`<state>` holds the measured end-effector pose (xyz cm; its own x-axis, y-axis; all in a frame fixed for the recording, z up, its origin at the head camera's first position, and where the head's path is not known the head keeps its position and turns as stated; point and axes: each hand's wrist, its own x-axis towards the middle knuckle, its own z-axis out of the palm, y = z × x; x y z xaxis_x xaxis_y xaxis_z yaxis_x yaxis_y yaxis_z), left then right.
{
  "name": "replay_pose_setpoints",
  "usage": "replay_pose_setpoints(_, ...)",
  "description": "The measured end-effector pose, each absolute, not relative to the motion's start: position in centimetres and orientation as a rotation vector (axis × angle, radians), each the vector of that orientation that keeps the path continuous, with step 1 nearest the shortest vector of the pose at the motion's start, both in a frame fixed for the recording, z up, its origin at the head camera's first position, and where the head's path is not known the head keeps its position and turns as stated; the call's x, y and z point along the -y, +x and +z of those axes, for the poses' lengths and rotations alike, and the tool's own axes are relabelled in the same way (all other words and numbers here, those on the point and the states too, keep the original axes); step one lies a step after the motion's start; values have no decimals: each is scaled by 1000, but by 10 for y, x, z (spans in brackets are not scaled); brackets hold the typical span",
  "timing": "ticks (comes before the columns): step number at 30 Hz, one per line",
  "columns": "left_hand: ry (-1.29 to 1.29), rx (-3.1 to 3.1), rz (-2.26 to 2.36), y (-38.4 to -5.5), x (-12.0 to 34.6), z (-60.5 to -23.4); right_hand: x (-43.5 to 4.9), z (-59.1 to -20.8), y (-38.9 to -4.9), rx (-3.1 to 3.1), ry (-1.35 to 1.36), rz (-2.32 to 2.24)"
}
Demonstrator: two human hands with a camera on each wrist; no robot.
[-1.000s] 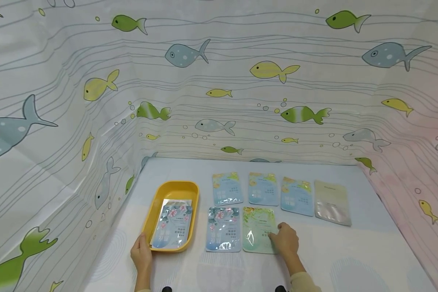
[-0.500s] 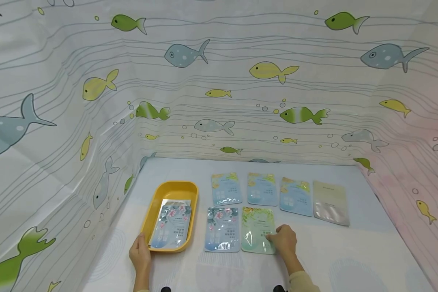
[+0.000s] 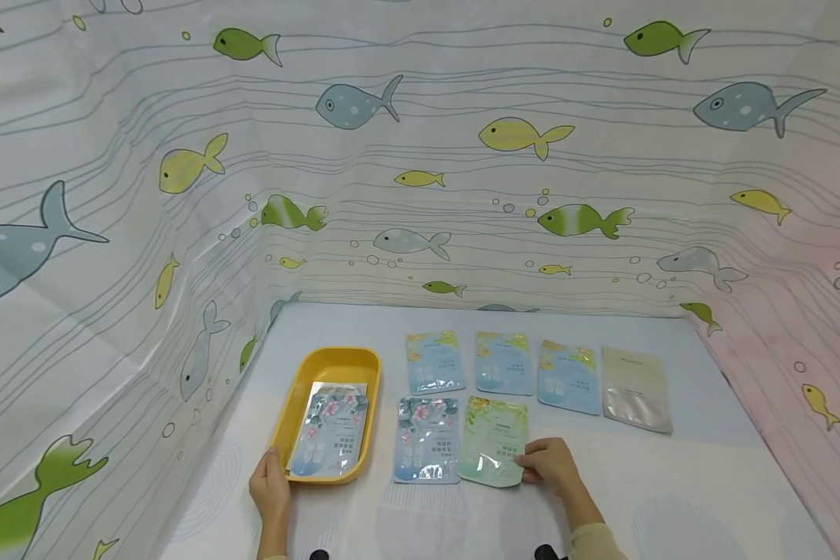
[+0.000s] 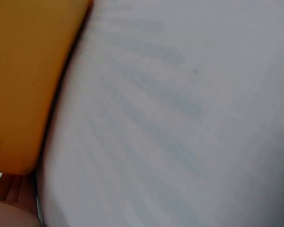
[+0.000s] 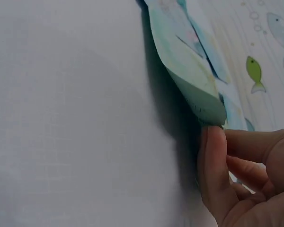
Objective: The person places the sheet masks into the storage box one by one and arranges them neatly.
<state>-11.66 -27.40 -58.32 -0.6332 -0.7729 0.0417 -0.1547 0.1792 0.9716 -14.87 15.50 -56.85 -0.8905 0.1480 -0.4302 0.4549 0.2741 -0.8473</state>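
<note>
My left hand (image 3: 271,488) grips the near left corner of a yellow plastic tray (image 3: 331,358), thumb at its rim. In the left wrist view, fingers (image 4: 12,191) show by the tray's orange-looking wall (image 4: 26,90). Inside the tray lie a flowered blue sachet (image 3: 330,435) and a pale one (image 3: 318,390) under it. My right hand (image 3: 554,464) pinches the right edge of a green face mask sachet (image 3: 493,439), whose edge bends up off the table in the right wrist view. Left of it lies another flowered blue sachet (image 3: 427,443), flat.
Behind, three blue sachets with yellow tops, the left (image 3: 435,364), middle (image 3: 504,364) and right one (image 3: 569,379), lie in a row. A silver-beige sachet (image 3: 635,389) ends that row. A fish-patterned sheet (image 3: 462,257) rises around the table on the back and sides.
The green sachet has shifted slightly left and tilted, its right edge raised. My right thumb and fingers have moved from its face to its edge. The left hand and tray stay in place.
</note>
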Motion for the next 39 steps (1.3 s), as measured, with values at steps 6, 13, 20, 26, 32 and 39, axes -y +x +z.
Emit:
replay_pose_setpoints(6, 871, 1943, -1505, -115, 274, -581, -159, -561, -145, -2136, 524, -1846)
replay_pose_setpoints(13, 851, 1957, -1493, -116, 274, -581, -159, -549, -142, -2147, 500, -1887)
replay_pose_setpoints(20, 848, 1958, -1456, -115, 275, -581, -157, -540, -143, -2162, 496, -1876)
replay_pose_setpoints(26, 859, 1976, -1441, -115, 275, -583, -155, -533, -146, -2163, 454, -1886)
replay_pose_setpoints(32, 868, 1977, -1464, -115, 274, -583, -150, -525, -151, -2150, 336, -1939)
replay_pose_setpoints(39, 893, 1983, -1465, -115, 273, -581, -135, -517, -161, -2116, 203, -1970)
